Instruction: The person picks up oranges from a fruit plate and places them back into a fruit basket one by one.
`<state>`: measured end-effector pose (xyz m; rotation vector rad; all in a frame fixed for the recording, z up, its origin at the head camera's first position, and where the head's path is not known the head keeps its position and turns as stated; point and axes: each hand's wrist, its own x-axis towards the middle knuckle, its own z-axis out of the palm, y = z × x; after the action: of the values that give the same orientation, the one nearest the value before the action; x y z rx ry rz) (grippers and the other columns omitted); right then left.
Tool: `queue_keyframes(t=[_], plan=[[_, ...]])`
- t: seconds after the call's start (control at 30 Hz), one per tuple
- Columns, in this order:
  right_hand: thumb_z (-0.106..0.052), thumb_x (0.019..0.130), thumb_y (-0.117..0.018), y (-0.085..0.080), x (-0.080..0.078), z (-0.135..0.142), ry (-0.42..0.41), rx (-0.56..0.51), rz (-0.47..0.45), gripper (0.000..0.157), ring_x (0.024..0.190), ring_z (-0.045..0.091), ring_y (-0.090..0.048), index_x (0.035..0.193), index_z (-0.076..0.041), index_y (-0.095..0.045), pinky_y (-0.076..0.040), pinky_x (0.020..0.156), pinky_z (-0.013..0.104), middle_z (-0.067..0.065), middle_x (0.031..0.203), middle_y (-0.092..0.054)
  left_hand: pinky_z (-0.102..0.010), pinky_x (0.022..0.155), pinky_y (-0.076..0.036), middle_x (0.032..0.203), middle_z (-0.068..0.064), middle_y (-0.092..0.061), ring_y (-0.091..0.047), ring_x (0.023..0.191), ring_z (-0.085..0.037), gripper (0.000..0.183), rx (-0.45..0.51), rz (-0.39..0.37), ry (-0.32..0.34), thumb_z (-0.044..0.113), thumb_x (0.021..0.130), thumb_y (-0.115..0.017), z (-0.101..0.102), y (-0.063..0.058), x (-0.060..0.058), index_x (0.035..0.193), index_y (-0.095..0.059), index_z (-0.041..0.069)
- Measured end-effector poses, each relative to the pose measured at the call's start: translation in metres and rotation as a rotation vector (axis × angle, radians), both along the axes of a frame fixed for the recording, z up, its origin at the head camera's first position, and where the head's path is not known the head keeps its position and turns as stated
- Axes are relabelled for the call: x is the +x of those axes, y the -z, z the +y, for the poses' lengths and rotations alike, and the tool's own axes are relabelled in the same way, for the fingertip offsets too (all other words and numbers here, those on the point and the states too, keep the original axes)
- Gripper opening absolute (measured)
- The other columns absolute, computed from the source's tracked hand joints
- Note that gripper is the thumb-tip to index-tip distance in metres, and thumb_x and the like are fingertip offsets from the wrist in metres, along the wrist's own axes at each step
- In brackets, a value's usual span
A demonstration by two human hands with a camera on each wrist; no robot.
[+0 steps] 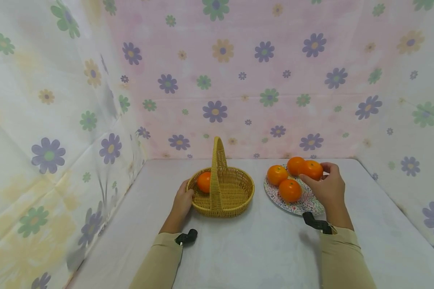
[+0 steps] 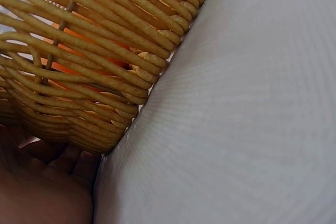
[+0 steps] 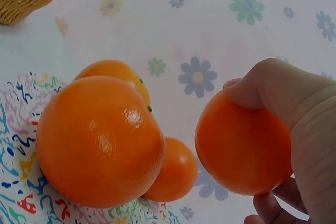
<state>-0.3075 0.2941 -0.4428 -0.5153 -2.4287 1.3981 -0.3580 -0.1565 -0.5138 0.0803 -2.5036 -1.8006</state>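
My right hand (image 1: 329,185) pinches an orange (image 1: 312,170) between thumb and fingers, over the right part of a speckled plate (image 1: 312,205). In the right wrist view this orange (image 3: 244,145) is apart from the others. Three more oranges lie on the plate, the nearest one (image 1: 290,190) toward its front. My left hand (image 1: 183,200) holds the left rim of a yellow wicker basket (image 1: 235,188) with an upright handle. Inside the basket, on its left side, sits one orange (image 1: 204,182). The left wrist view shows my fingers (image 2: 65,161) against the woven wall.
A white-covered table (image 1: 238,249) carries the basket and plate. Flowered cloth (image 1: 238,80) hangs behind it and along both sides. A dark wrist camera (image 1: 316,222) is strapped to the right forearm, another (image 1: 186,237) to the left.
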Motion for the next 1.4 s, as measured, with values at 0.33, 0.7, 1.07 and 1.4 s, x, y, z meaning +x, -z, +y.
queue_keyframes(t=[0.33, 0.7, 1.07, 1.4], plan=[[-0.058, 0.083, -0.079, -0.014, 0.005, -0.012, -0.018, 0.053, 0.063, 0.095, 0.121, 0.033, -0.048, 0.153, -0.011, -0.035, -0.055, 0.103, 0.050, 0.017, 0.146, -0.047, -0.055, 0.125, -0.028, 0.161, -0.009, -0.043, -0.037, 0.152, -0.032, 0.064, 0.002, 0.008, 0.004, 0.016, 0.090, -0.044, 0.000, 0.001, -0.001, 0.153, -0.043, 0.014], [-0.059, 0.081, -0.081, -0.023, 0.006, -0.029, -0.077, 0.103, 0.118, 0.095, 0.118, 0.031, -0.049, 0.151, -0.012, -0.038, -0.058, 0.097, 0.048, 0.016, 0.141, -0.050, -0.055, 0.125, -0.027, 0.162, -0.008, -0.042, -0.035, 0.153, -0.032, 0.063, 0.005, -0.007, 0.002, 0.016, 0.090, -0.045, 0.000, 0.000, -0.001, 0.153, -0.043, 0.015], [-0.058, 0.082, -0.080, -0.027, 0.008, -0.042, -0.141, 0.130, 0.180, 0.089, 0.116, 0.034, -0.051, 0.146, -0.009, -0.041, -0.060, 0.091, 0.046, 0.017, 0.132, -0.055, -0.054, 0.125, -0.027, 0.161, -0.009, -0.044, -0.036, 0.152, -0.032, 0.063, 0.003, 0.009, 0.007, 0.017, 0.090, -0.045, -0.001, 0.000, -0.001, 0.153, -0.044, 0.014], [-0.051, 0.082, -0.082, -0.026, 0.005, -0.059, -0.216, 0.161, 0.198, 0.084, 0.115, 0.035, -0.056, 0.143, -0.008, -0.043, -0.055, 0.100, 0.058, 0.017, 0.138, -0.055, -0.055, 0.124, -0.028, 0.161, -0.010, -0.044, -0.037, 0.152, -0.032, 0.064, 0.006, 0.018, 0.007, 0.016, 0.090, -0.045, -0.001, 0.002, -0.002, 0.153, -0.044, 0.014]])
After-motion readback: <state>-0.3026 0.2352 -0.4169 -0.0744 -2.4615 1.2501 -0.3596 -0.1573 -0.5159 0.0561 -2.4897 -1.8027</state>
